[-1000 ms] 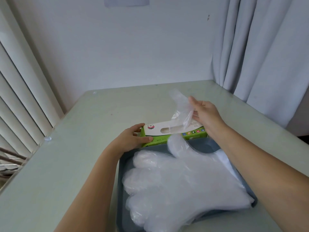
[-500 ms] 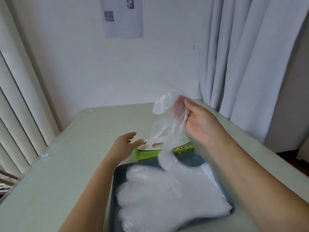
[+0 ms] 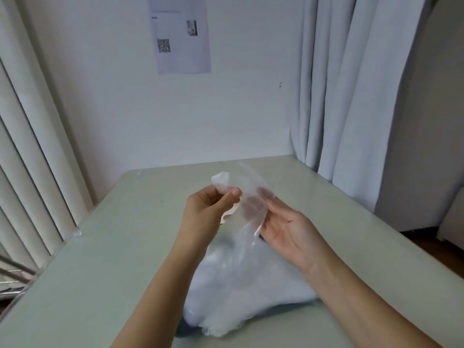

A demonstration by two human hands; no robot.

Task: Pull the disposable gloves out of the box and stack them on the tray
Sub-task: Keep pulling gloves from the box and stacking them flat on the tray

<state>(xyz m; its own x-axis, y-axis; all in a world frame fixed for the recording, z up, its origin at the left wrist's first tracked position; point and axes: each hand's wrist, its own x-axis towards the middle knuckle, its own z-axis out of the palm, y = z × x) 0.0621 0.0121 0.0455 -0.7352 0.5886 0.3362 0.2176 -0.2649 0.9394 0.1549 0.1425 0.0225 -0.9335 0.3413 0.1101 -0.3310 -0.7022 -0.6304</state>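
Head: tray (image 3: 296, 303) w/ glove pile (image 3: 251, 292); glove (image 3: 251, 204) held above.

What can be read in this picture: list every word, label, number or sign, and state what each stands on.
No text here can be read.
On the sheet of paper on the wall: a QR code and a small picture; its faint print is too blurred to read.
On the held glove and the stacked gloves: no print.
The glove box is out of sight, so its label cannot be read.
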